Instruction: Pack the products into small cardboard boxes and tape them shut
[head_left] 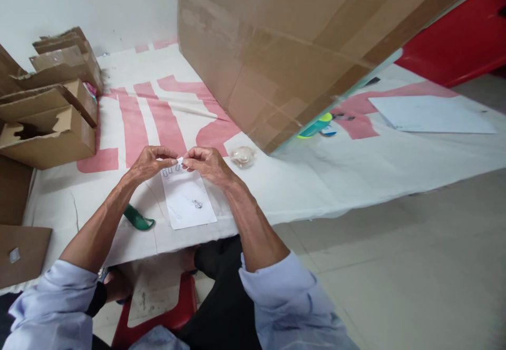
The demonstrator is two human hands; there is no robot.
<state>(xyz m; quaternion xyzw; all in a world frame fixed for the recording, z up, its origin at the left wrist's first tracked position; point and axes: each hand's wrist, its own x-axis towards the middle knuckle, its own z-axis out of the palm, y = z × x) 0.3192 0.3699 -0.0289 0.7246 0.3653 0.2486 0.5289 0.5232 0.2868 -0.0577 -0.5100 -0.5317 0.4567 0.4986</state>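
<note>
My left hand [148, 163] and my right hand [205, 163] meet fingertip to fingertip above a white paper sheet [187, 202] on the white and pink cloth [276, 181]. Both pinch one tiny white piece [179, 160] between them. Small dark outlined pieces [171, 170] lie at the sheet's far end, just under my fingers. A small metal bit [197, 204] rests near the middle of the sheet. A green strip [137, 218] lies under my left forearm.
A big cardboard box [296, 44] tilts over the cloth at the back. Several small open cartons [51, 107] are stacked at the left. A small clear bag [242, 156], a teal and yellow object [315, 126] and a white sheet [430, 114] lie to the right. A red stool [185, 308] stands below.
</note>
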